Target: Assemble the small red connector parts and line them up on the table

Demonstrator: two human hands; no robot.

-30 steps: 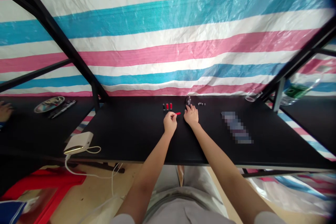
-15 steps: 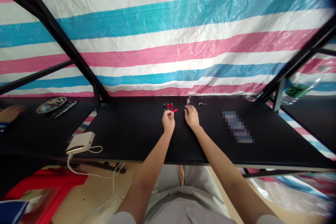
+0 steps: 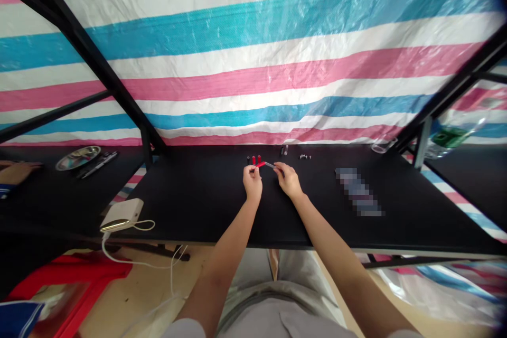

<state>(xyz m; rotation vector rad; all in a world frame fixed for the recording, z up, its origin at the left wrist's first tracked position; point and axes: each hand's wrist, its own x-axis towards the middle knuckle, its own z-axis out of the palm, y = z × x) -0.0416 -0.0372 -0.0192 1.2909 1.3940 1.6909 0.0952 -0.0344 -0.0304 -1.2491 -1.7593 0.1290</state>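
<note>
My left hand (image 3: pixel 252 184) has thumb and fingertips closed in a pinch on the red piece (image 3: pixel 260 164), its free end poking out toward the right. Over on the other side, my right hand (image 3: pixel 289 179) pinches the clear piece (image 3: pixel 270 165) by its near end, fingers bent. Tip faces tip between my hands, above the middle of the black table (image 3: pixel 190 195); whether they touch, I can't tell! Just beyond my left fingers stand a black tube (image 3: pixel 248 160) and two red tubes (image 3: pixel 254 159), side by side. Past my right hand, a dark tube (image 3: pixel 281 151) sits beside a clear tube (image 3: pixel 286 150), with small bits (image 3: pixel 304 157) off to their right.
</note>
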